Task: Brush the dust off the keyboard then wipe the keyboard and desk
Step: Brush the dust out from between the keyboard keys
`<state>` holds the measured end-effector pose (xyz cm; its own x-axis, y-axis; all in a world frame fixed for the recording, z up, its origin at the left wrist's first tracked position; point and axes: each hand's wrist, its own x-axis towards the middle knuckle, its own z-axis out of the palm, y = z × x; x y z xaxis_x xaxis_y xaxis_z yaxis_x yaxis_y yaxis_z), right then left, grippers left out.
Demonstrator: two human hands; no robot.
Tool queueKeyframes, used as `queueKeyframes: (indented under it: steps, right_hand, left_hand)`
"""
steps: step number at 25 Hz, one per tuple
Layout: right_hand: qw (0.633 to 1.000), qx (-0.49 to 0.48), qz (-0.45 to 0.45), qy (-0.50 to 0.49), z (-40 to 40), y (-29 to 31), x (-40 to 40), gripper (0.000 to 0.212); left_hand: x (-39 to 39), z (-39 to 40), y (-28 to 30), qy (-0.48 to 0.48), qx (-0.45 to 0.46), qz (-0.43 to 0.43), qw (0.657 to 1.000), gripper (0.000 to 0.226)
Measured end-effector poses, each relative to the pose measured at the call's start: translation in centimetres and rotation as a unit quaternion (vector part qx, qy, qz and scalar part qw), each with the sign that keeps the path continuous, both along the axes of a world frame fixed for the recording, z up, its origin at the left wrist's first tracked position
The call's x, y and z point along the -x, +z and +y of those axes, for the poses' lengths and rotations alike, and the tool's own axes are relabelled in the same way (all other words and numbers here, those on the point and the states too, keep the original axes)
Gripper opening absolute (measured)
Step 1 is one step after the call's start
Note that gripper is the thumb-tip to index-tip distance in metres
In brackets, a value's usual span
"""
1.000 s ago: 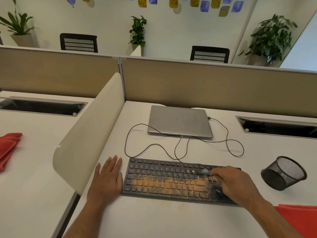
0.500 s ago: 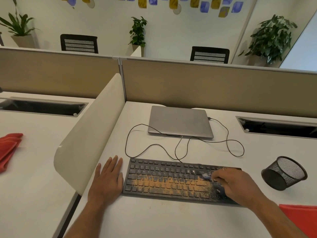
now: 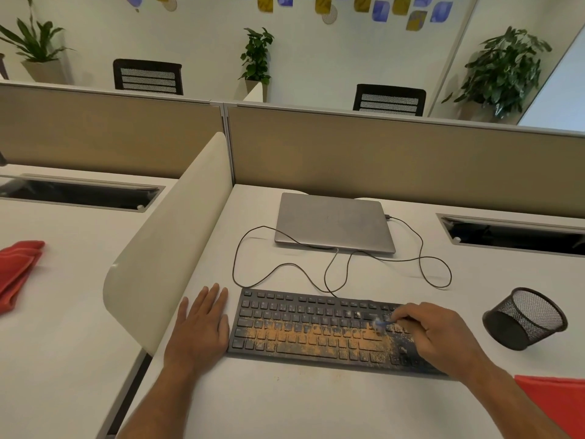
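Note:
A black keyboard (image 3: 304, 327) lies on the white desk (image 3: 285, 403), its lower rows covered with orange dust. My right hand (image 3: 443, 339) rests over the keyboard's right end, fingers pinched on a small blue brush (image 3: 381, 324) whose blurred tip touches the keys. My left hand (image 3: 199, 327) lies flat and open on the desk, touching the keyboard's left edge. A red cloth (image 3: 557, 403) sits at the desk's near right corner.
A closed grey laptop (image 3: 332, 223) lies behind the keyboard, with a thin cable (image 3: 421, 258) looping between them. A tipped black mesh cup (image 3: 525, 318) lies to the right. A white curved divider (image 3: 171, 242) borders the left. Another red cloth (image 3: 19, 270) lies on the neighbouring desk.
My right hand and the brush have shifted slightly back and forth over the keyboard's right part. The left hand stays put.

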<state>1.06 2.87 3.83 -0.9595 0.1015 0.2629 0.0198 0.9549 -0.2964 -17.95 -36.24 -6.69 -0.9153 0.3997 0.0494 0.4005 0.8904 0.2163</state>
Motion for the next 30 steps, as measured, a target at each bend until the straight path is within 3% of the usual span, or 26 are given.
queueKeyframes:
  steps: [5,10,20,24,30]
  right_hand:
    - [0.998,-0.051,-0.011,0.026,-1.2,-0.9,0.4,0.039]
    - [0.999,-0.041,0.018,0.022,-1.1,-0.3,0.6,0.032]
    - [0.996,-0.086,0.0,0.029,-1.8,0.3,0.7,0.045]
    - [0.99,-0.115,-0.028,0.082,-2.2,0.3,0.6,0.052]
    - [0.989,-0.133,-0.012,0.058,-2.4,0.7,1.1,0.057]
  left_hand:
    - [0.0,0.0,0.2,0.0,0.007,-0.003,1.0,0.078]
    - [-0.1,0.1,0.3,-0.003,0.011,-0.005,1.0,0.078]
    - [-0.1,0.0,0.4,-0.004,0.013,-0.008,1.0,0.078]
    - [-0.1,0.0,0.4,-0.003,0.011,-0.01,1.0,0.079]
    - [-0.1,0.0,0.4,-0.004,0.014,-0.002,1.0,0.078]
